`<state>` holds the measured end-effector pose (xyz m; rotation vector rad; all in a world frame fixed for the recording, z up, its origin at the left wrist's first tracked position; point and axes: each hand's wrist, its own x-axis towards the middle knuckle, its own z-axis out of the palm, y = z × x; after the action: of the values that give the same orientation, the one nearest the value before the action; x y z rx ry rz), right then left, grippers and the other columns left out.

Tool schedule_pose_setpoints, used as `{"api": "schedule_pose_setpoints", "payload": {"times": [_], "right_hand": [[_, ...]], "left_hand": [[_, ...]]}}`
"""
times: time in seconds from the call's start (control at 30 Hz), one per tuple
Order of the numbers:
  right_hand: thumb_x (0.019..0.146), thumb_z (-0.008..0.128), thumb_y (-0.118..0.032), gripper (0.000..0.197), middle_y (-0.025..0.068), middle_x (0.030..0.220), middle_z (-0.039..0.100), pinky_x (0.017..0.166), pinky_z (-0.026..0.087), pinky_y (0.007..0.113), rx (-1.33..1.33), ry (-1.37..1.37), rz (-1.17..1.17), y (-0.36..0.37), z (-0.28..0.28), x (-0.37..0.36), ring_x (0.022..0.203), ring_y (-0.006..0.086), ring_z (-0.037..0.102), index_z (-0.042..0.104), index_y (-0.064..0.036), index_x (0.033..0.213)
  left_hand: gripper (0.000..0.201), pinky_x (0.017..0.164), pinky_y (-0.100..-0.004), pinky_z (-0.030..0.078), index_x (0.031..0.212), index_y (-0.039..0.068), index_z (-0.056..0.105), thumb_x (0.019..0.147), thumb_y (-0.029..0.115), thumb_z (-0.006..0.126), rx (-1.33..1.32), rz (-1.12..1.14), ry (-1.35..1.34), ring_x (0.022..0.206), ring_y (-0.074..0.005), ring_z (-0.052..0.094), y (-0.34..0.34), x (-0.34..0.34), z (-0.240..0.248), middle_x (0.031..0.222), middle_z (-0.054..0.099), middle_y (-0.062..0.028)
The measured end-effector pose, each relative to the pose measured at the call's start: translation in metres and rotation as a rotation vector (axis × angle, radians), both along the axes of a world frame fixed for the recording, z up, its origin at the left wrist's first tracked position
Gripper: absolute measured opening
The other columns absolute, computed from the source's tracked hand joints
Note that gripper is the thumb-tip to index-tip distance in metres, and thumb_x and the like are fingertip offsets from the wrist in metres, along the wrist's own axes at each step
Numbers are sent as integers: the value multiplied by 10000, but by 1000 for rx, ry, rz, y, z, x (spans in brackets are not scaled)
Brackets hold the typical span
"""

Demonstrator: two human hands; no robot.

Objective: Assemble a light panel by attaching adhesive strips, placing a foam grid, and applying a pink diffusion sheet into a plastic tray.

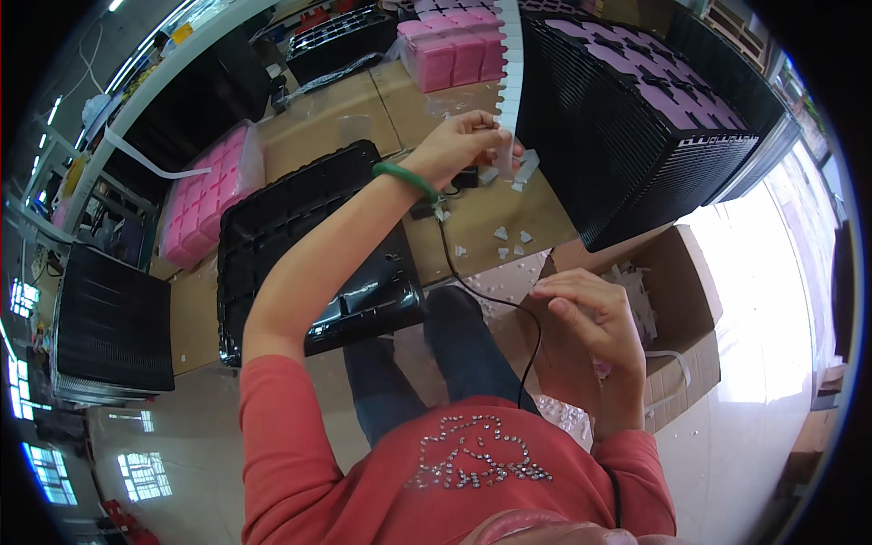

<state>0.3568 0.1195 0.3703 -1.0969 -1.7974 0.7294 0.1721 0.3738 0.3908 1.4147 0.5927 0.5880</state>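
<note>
Left hand [472, 143]: raised over the right part of the surface [486, 218], thumb and fingertips pinching the lower part of a white strip [511, 77]. Strip notched along its left side, running up from the fingers out of the top of view, just left of a tall stack [599, 136] of black trays. Green bangle [405, 178] on that wrist.

Right hand [590, 309]: holding nothing visible, fingers straight and close together, thumb a little apart. It is off the near edge of the surface, beside an open carton [686, 300] with white scraps inside.

Tray stack at the surface's right edge, pink foam [649, 68] on top. White bits [500, 233] scattered towards the near right corner; more pale pieces just below the left hand. Black cable [472, 292] drops over the near edge towards the person.

Single black tray [318, 245] lies across the near edge, left of the cable, partly hidden by the left forearm. Pink block [209, 195] in clear film towards the left edge; another pink pack [451, 54] at the far side. Second black stack [113, 318] at the left end.
</note>
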Motion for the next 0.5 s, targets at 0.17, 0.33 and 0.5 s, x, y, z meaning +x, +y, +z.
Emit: {"api": "schedule_pose_setpoints", "payload": {"times": [0.17,0.33,0.5], "right_hand": [[966,614,-66,197,109,1031,733,910,486,301,-184,331,-85,2,-22,-11,975,185,664,718,23,1108],[986,607,-90,235,99,1056,725,929,481,284,-237,547,13,18,-37,-42,997,150,648,691,30,1169],[976,631,-122,256,81,1045,723,913,497,286,-393,601,196,36,-47,-77,978,127,650,687,17,1184]], "left_hand": [[325,977,-300,491,1257,23,547,989,187,633,-170,-140,9,1045,-159,671,-126,-78,14,1110,705,-120],[236,987,-298,476,1180,23,613,1009,185,604,-254,-42,43,1069,-155,655,-188,-117,-16,1105,705,-105],[241,912,-277,483,1114,18,647,1036,229,562,-422,56,-99,982,-127,638,-226,-126,-34,1028,679,-53]]}}
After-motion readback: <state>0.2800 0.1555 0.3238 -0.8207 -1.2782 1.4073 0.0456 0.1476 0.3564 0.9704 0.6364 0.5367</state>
